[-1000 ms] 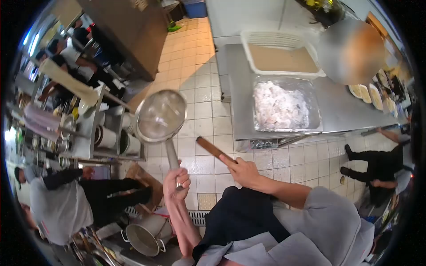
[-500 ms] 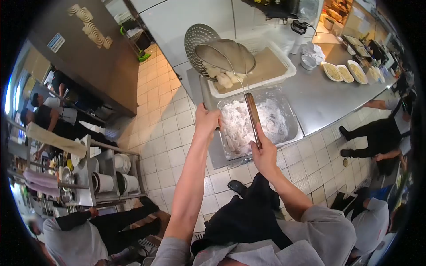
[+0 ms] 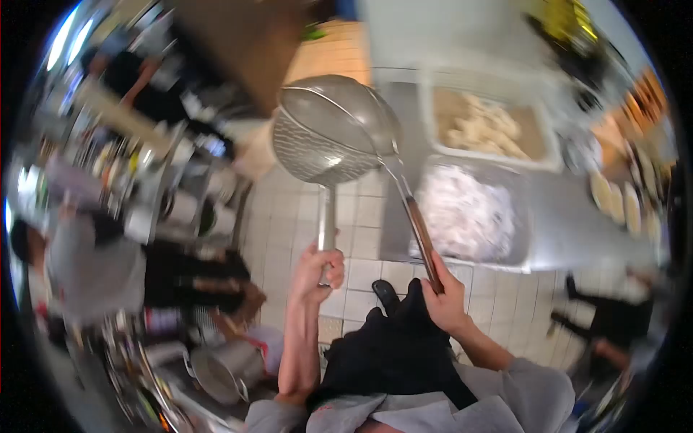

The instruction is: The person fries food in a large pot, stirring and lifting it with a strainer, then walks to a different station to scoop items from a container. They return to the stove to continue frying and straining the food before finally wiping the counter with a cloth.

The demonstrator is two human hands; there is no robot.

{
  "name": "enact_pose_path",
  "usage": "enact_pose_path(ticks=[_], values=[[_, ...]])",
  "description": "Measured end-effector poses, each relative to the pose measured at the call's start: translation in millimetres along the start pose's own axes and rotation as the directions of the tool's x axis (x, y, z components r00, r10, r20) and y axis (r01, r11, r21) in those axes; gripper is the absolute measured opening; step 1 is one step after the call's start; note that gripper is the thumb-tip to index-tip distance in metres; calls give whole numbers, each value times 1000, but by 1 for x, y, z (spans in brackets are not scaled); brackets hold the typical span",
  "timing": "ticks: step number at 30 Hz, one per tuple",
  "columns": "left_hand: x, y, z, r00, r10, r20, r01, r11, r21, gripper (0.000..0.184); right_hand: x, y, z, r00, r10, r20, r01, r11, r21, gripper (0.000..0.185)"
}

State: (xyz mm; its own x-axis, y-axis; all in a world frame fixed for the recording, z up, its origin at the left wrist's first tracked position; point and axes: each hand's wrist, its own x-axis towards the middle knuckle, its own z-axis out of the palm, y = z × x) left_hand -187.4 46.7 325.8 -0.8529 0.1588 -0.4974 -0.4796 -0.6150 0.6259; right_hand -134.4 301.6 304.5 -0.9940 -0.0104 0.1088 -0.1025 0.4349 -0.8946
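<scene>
My left hand [image 3: 316,273] is wrapped around the metal handle of a perforated skimmer [image 3: 317,160]. In my right hand [image 3: 445,296] is the wooden handle of a mesh strainer [image 3: 368,119]. The strainer's round head overlaps the skimmer's bowl, and both are held above the floor, left of the steel counter. I see no food in either tool, though the skimmer's inside is partly hidden by the strainer. On the counter, a metal pan [image 3: 522,216] holds pieces in white powder. Behind it, a white plastic bin [image 3: 553,148] contains a heap of pale pieces [image 3: 487,126].
The steel counter [image 3: 577,231] extends right, with several white oval dishes [image 3: 616,198] at its far end. A shelf rack [image 3: 162,195] and a person [image 3: 86,252] are at left. Below them stands a large pot [image 3: 216,372]. Another person [image 3: 613,314] is at right.
Both hands have swung left and back with the skimmer and strainer, away from above the white bin. The pale pieces that were at the skimmer's edge now lie in the bin. My view has turned left.
</scene>
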Motion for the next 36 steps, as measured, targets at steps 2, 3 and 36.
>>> enact_pose_path(ticks=[2, 3, 36], values=[[-43, -20, -34, 994, 5, -108, -20, 989, -143, 43, -6, -2, 10, 962, 103, 255, -94, 995, -45, 54], [-60, -27, -46, 983, 13, -182, -48, 981, -189, 43, -3, -1, 16, 942, 26, 334, -15, 999, -35, 54], [-650, -243, -526, -332, -96, -938, -859, -381, 342, 10, -474, -344, 470, -599, -637, 485, 20, 594, 804, 51]])
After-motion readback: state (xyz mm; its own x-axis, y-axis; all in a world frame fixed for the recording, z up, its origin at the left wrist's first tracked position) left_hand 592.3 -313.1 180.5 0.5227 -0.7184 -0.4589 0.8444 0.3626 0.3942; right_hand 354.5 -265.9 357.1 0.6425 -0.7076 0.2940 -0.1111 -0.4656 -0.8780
